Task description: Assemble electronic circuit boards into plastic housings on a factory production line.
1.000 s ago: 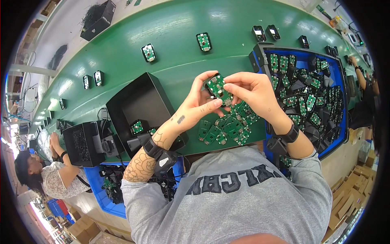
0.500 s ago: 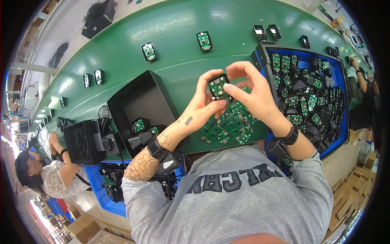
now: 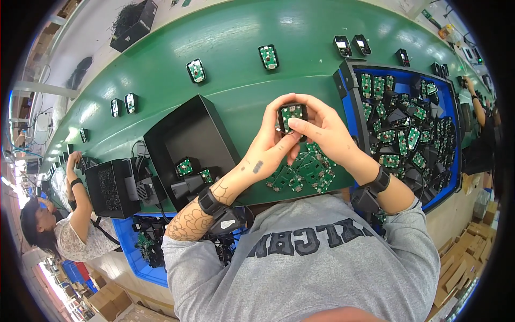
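Both hands meet above the green surface (image 3: 236, 32), raised over its near edge, and between them sits a small black housing (image 3: 292, 115) with a green circuit board seated in its open face. The left hand (image 3: 271, 147) comes up from below and cups the housing on its left side and underneath, its grip closed around the piece; the right hand (image 3: 324, 131) wraps over it from the right and top, fingers curled around the upper edge and the thumb lying across the lower part of the board, so its grip is also clenched on the same housing. Directly beneath the hands a loose pile of green circuit boards (image 3: 303, 174) lies on the surface. To the right, a blue tray (image 3: 348, 102) holds many more boards and black housings in rows. To the left stands an open black box (image 3: 190, 139), with a couple of board-filled housings near its front corner. Further out along the surface, separate assembled units (image 3: 196, 70) lie well apart from one another. At the far left another person (image 3: 70, 225) sits with an arm reaching up to the surface's edge, beside a black bin (image 3: 110, 188).
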{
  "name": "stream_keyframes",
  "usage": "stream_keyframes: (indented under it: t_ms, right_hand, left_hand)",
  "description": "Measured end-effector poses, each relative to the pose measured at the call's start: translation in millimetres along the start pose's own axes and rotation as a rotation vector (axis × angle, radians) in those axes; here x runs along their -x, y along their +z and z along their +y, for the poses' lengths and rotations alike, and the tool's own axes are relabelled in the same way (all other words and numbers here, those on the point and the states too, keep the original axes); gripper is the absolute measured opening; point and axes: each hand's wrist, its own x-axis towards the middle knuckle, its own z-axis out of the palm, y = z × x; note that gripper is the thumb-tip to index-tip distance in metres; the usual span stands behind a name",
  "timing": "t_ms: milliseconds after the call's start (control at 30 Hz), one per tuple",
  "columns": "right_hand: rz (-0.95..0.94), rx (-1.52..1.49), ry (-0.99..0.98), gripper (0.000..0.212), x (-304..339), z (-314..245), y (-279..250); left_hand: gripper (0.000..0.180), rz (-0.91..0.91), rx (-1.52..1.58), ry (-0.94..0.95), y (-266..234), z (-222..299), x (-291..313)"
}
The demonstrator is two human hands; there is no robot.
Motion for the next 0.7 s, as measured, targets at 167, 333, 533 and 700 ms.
stream_keyframes:
  t_ms: [167, 333, 533, 700]
  right_hand:
    - [0.035, 0.020, -0.080, 0.040, 2, -3, 2]
    - [0.049, -0.017, -0.255, 0.038, -6, 5, 17]
    - [0.152, 0.795, -0.684, 0.043, -26, -20, -7]
    - [-0.017, 1.060, -0.830, 0.030, -6, -29, -2]
  left_hand:
    - [0.056, 0.011, -0.053, 0.035, 8, 2, 1]
    - [0.050, 0.136, -0.121, 0.159, 12, 6, 10]
    - [0.056, 0.213, -0.063, 0.099, -1, 2, 1]
    - [0.058, 0.185, -0.072, 0.168, -9, -11, -5]
